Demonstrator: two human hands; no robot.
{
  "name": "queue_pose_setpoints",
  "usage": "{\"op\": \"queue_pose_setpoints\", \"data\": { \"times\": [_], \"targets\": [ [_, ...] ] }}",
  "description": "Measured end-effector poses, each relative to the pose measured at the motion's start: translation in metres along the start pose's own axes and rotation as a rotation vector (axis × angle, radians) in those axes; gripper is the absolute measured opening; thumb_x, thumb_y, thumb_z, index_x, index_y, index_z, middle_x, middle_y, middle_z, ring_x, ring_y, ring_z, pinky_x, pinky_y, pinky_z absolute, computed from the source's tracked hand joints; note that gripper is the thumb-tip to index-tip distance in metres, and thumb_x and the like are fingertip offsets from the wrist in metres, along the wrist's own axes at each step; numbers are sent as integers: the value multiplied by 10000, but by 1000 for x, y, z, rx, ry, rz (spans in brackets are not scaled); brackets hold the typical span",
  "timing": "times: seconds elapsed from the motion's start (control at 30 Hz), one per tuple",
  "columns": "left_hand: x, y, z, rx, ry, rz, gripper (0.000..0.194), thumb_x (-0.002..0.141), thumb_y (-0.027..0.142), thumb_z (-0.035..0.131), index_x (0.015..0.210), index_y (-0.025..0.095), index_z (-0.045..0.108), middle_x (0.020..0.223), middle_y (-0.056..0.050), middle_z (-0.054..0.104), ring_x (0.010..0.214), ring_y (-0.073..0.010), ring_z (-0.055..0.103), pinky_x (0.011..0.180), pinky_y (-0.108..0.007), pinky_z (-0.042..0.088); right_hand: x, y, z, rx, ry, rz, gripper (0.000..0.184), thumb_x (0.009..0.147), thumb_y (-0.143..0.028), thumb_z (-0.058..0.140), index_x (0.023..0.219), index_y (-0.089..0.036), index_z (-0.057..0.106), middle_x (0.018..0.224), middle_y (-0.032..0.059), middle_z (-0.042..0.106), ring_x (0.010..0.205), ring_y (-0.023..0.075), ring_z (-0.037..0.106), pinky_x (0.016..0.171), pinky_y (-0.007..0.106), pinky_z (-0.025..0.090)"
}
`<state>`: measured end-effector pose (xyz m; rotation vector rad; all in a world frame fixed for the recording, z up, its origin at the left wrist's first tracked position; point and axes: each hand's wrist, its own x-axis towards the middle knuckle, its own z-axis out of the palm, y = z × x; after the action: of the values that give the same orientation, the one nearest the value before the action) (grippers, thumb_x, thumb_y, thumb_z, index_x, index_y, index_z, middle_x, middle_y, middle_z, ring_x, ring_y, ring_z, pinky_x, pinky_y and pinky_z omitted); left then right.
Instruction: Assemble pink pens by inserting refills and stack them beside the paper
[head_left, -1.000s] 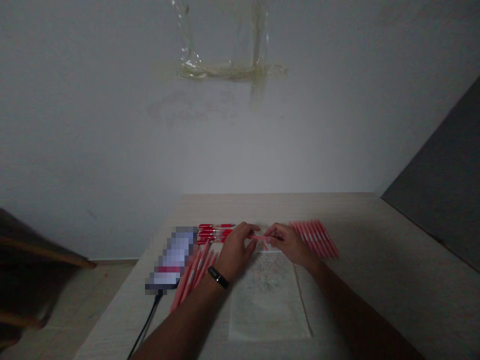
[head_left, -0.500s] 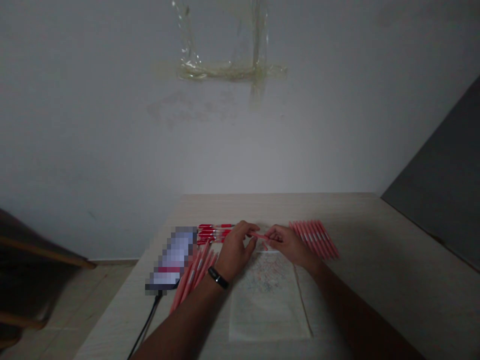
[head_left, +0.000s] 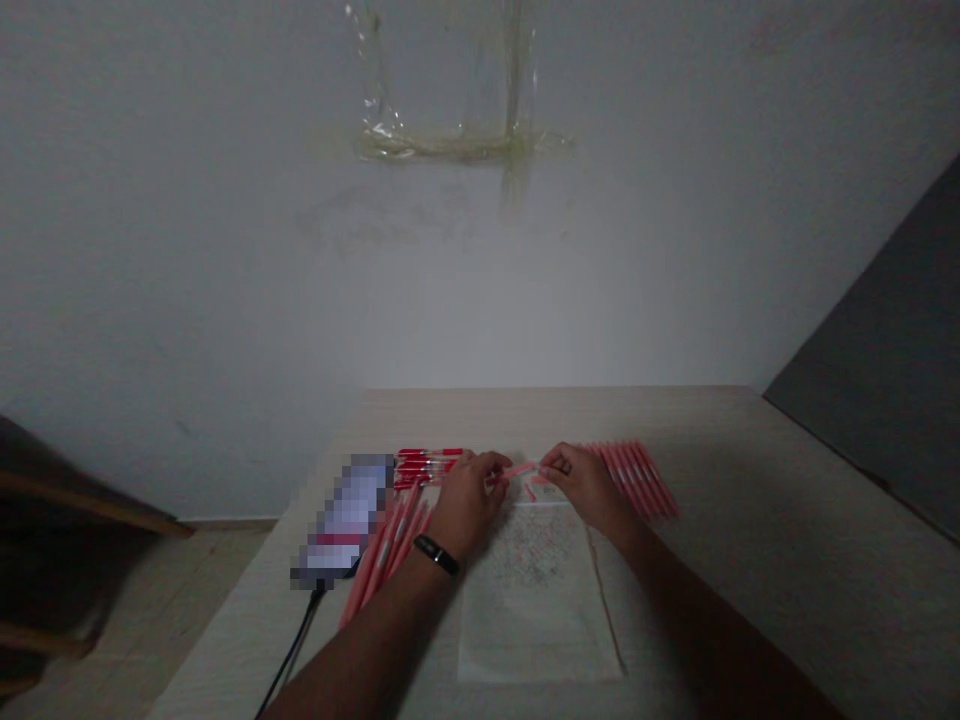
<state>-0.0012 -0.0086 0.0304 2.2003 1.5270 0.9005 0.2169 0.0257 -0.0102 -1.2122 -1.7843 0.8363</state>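
- Two bare hands show in the head view, over the far part of the table (head_left: pixel 555 410).
- The left hand (head_left: pixel 466 505) has its fingers pinched on a thin pink stick (head_left: pixel 521 468). It points right, at the other hand.
- The right hand (head_left: pixel 589 485) has its fingertips close together, near the stick's end. I can't tell if they hold a small bit.
- Just before, the pink stick ran from hand to hand. Now its right end pokes out more, so it looks like the left hand has most of the hold.
- Small pink piece (head_left: pixel 531 494) lies between the hands, just past the far edge of a pale bag (head_left: pixel 540 620).
- Red pens (head_left: pixel 424 465) lie left of the left hand. Long pink pens (head_left: pixel 382 560) lie nearer, beside the phone (head_left: pixel 345 520).
- More pink pens (head_left: pixel 634 475) sit in a neat row by the right hand.
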Motion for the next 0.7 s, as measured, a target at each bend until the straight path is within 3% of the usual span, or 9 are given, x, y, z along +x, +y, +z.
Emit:
{"op": "queue_pose_setpoints", "data": {
  "times": [0.23,0.47,0.7],
  "targets": [
    [1,-9,4,41,-11,-56,218,837,119,599,1016,192,699,958,-65,719,897,-209,634,840,-333,477,-6,-14,3,-218,-25,-106,105,825,-232,742,760,-192,670,847,25,629,806,169,613,711,280,458],
    [-1,-12,6,43,-13,-46,228,844,106,598,1037,181,695,958,-64,702,871,-183,627,800,-300,465,-12,-22,17,-279,-112,-129,123,808,-238,785,794,-197,670,883,19,607,879,175,606,794,290,466],
    [-3,-17,11,30,-14,-41,271,817,75,603,1046,192,689,948,-52,690,859,-176,627,784,-287,464,-10,-17,16,-298,-126,-121,126,804,-250,789,829,-200,676,910,22,605,878,179,601,793,295,462]
  ]
}}
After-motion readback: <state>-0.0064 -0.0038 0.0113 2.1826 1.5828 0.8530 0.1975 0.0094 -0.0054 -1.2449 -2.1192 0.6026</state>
